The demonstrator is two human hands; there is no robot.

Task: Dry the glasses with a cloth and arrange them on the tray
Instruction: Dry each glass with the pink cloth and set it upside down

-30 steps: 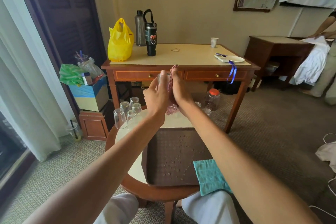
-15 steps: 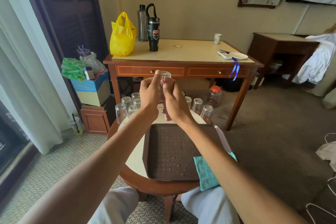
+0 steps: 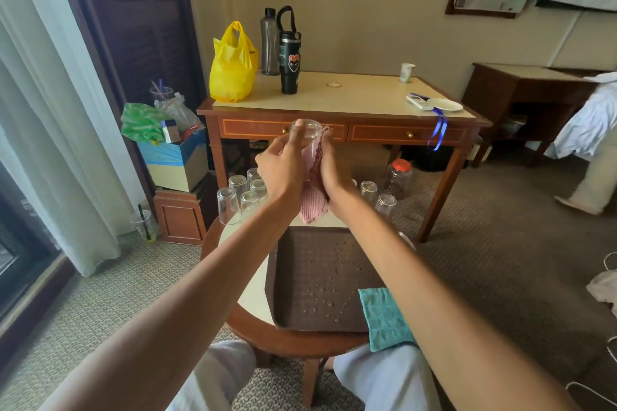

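A plain beige wall (image 3: 367, 10) fills the top. A wooden two-drawer desk (image 3: 350, 97) stands centre, a white curtain (image 3: 50, 110) hangs left, and patterned grey-brown carpet (image 3: 500, 260) lies lower right.

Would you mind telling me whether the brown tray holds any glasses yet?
No glasses: the brown tray shows only scattered water droplets; the upturned glasses stand on the table beyond it.

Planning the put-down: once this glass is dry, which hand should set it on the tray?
Left, probably. The left hand grips the glass, while the right hand holds the pink cloth against it. The brown tray lies below both.
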